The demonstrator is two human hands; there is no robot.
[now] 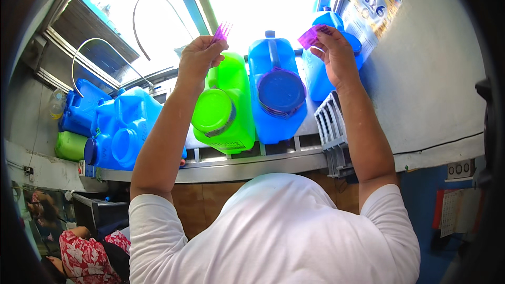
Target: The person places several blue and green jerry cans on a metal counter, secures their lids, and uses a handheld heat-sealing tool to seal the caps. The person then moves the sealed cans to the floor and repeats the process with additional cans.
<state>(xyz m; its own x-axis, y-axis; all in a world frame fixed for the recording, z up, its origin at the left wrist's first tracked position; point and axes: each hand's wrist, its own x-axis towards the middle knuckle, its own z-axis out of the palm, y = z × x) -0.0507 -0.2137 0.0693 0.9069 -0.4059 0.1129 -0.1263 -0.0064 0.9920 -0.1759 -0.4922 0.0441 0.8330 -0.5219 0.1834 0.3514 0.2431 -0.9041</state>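
Note:
My left hand (199,59) is raised above the green water jug and pinches a thin purple plastic piece (223,31) with dark print. Further right, my right hand (336,55) grips another purple plastic piece (310,37), in front of a light blue jug (315,76). Between my arms stand the bright green jug (236,81) with its round green cap (212,110), and a blue jug (263,55) with a dark blue cap (282,92). Purple film shows around the rim of that dark cap. A dark band runs along the green cap's edge.
The jugs stand on a metal counter (252,167) below a bright window. More blue jugs (142,108), one with an uncapped mouth, crowd the left. A curved thin hose (87,42) arches there. A grey plastic crate (332,126) sits by my right forearm. Someone in red floral clothing (87,255) is at lower left.

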